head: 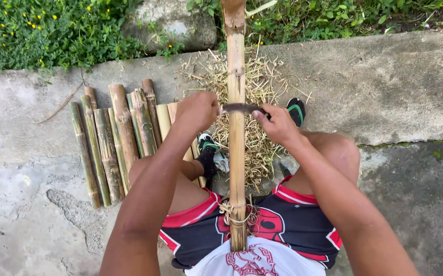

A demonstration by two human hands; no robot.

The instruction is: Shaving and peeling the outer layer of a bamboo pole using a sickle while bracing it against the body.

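Note:
A long bamboo pole [236,153] runs from my lap away toward the grass, resting between my knees. A dark knife blade [239,108] lies crosswise on the pole. My left hand [197,111] grips one end of the blade on the pole's left side. My right hand [276,124] grips the handle end on the right side. Both hands are closed around the knife, pressing it against the bamboo. Pale curled shavings [254,87] are heaped on the concrete under and beyond the pole.
Several split bamboo pieces [111,140] lie side by side on the concrete to my left. My feet wear green-strapped sandals [296,110] beside the shavings. Grass and yellow flowers [52,30] border the far edge, with a stone [173,23] among them.

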